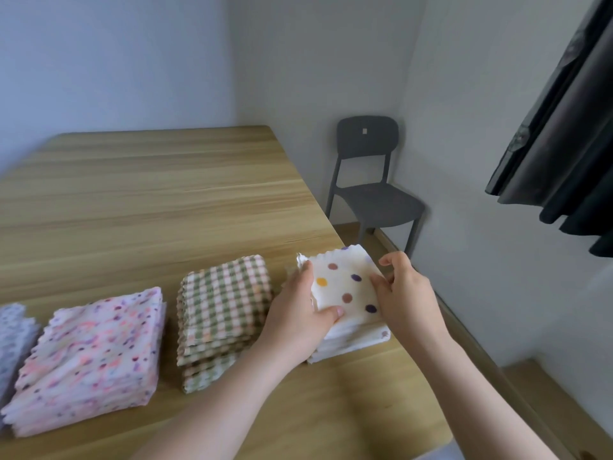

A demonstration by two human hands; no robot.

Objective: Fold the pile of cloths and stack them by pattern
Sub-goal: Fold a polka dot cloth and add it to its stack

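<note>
Wooden table (166, 194), cloth stacks (225, 293), grey corner chair (381, 200)

One wide-angle camera is riding on the person's head, facing forward and down across the near right part of a wooden table (166, 194). It is sitting close above the left hand (298, 313) and right hand (406, 293), which are gripping a dotted cloth (345, 283), with both forearms running in from the bottom edge. A chair (378, 200) in the room's corner is showing farther off.

Folded cloths are ranged in a row: lilac stack (13, 333) (cut off at left), pink speckled stack (96, 350), green-checked stack (225, 307), polka-dot stack (348, 290).
</note>
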